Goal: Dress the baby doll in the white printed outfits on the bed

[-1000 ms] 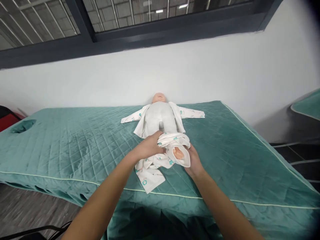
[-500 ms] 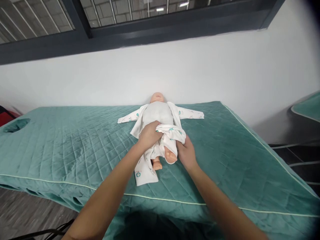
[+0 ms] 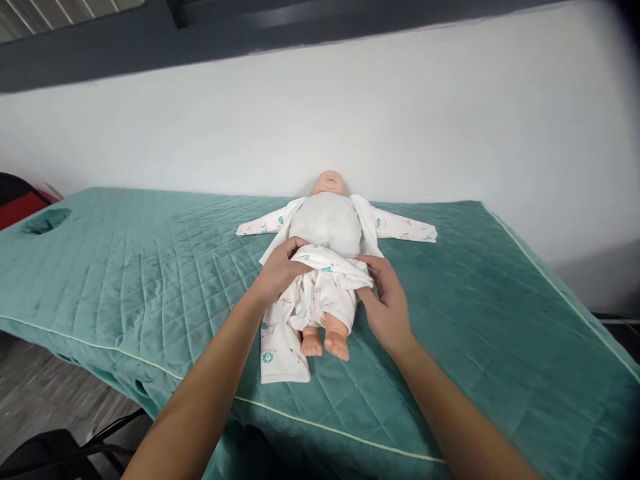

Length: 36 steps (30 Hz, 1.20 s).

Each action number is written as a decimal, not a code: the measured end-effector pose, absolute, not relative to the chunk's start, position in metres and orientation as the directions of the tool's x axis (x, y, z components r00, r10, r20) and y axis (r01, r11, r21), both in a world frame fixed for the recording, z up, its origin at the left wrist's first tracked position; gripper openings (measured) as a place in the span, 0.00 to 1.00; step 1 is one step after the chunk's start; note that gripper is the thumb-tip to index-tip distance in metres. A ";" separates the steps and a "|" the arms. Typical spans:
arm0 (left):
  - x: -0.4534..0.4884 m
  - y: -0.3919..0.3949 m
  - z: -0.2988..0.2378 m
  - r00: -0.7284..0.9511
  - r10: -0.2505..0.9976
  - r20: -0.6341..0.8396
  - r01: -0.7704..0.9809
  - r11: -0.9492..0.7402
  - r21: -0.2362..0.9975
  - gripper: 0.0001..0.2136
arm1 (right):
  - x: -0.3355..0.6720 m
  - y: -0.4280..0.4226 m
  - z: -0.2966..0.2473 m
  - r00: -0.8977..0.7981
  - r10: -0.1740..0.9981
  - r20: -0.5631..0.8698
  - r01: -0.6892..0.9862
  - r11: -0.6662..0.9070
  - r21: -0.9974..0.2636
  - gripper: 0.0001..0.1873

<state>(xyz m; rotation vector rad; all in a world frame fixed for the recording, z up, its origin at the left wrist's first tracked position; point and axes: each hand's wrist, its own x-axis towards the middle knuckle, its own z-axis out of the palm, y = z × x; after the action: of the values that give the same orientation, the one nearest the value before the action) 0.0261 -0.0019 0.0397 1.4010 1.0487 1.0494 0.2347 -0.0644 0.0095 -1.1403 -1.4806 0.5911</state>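
Note:
A baby doll [image 3: 326, 220] lies on its back, head toward the wall, wearing an open white printed jacket [image 3: 405, 228] with its sleeves spread wide. White printed baby pants [image 3: 327, 293] cover its legs, and both bare feet [image 3: 336, 343] stick out below. My left hand [image 3: 284, 267] pinches the waistband on the left side. On the right side, my right hand [image 3: 384, 293] grips the same waistband between thumb and fingers. A loose printed cloth part [image 3: 285, 353] lies flat beside the doll's feet on the left.
The doll rests on a green quilted bed cover [image 3: 175, 280] that has a round hole [image 3: 47, 221] at its far left. A white wall [image 3: 250, 127] runs behind the bed. A dark bag-like object [image 3: 45, 453] is at the lower left.
The pants have come further up the doll's legs, and both feet now show out of the leg openings. My right hand has moved up to the waistband. The view has tilted down.

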 end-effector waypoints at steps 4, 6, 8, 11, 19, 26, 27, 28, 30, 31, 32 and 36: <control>0.021 -0.003 0.029 0.258 0.966 0.013 -0.199 0.040 0.979 0.15 | 0.222 -0.043 0.056 -0.223 0.930 0.294 0.412 0.363 -0.836 0.18; 0.020 -0.004 0.021 0.281 0.959 0.026 -0.285 0.057 0.957 0.17 | 0.211 -0.025 0.071 -0.313 0.937 0.156 0.460 0.293 -0.838 0.17; 0.018 -0.004 0.013 0.330 0.944 0.015 -0.356 0.110 0.928 0.18 | 0.200 -0.009 0.074 -0.407 0.911 0.061 0.448 0.257 -0.857 0.17; 0.011 -0.003 0.003 0.421 0.907 -0.018 -0.428 0.216 0.878 0.20 | 0.195 0.002 0.064 -0.494 0.869 -0.001 0.324 0.183 -0.928 0.21; 0.000 0.003 -0.002 0.588 0.809 0.017 -0.424 0.291 0.858 0.22 | 0.205 -0.002 0.047 -0.292 0.955 -0.053 -0.246 -0.128 -0.961 0.22; 0.002 0.002 -0.007 0.582 0.813 0.025 -0.449 0.295 0.843 0.20 | 0.204 0.001 0.041 -0.272 0.962 0.001 -0.461 -0.129 -0.878 0.22; 0.003 0.002 -0.007 0.562 0.827 0.018 -0.458 0.293 0.839 0.19 | 0.205 0.001 0.041 -0.287 0.958 0.014 -0.446 -0.121 -0.887 0.22; 0.005 0.001 -0.007 0.534 0.845 0.014 -0.475 0.286 0.832 0.19 | 0.205 0.001 0.041 -0.314 0.949 0.023 -0.404 -0.112 -0.908 0.21; 0.008 -0.001 -0.006 0.468 0.884 0.017 -0.523 0.261 0.811 0.19 | 0.206 -0.001 0.043 -0.405 0.914 0.020 -0.241 -0.085 -0.967 0.17; 0.009 -0.002 -0.006 0.435 0.900 0.021 -0.549 0.247 0.798 0.19 | 0.205 -0.002 0.046 -0.458 0.889 0.009 -0.134 -0.060 -0.989 0.15; 0.010 -0.002 -0.005 0.406 0.914 0.024 -0.572 0.233 0.786 0.20 | 0.204 -0.003 0.049 -0.507 0.862 -0.007 -0.030 -0.026 -0.999 0.15; 0.010 -0.004 -0.004 0.377 0.925 0.036 -0.593 0.212 0.777 0.22 | 0.201 -0.007 0.058 -0.608 0.791 -0.067 0.201 0.071 -0.977 0.17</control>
<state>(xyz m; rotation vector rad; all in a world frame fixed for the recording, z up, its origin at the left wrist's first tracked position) 0.0105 -0.0044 -0.0039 0.8022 0.4958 1.1165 0.2006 -0.0074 0.0580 -0.9815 -1.8618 1.5683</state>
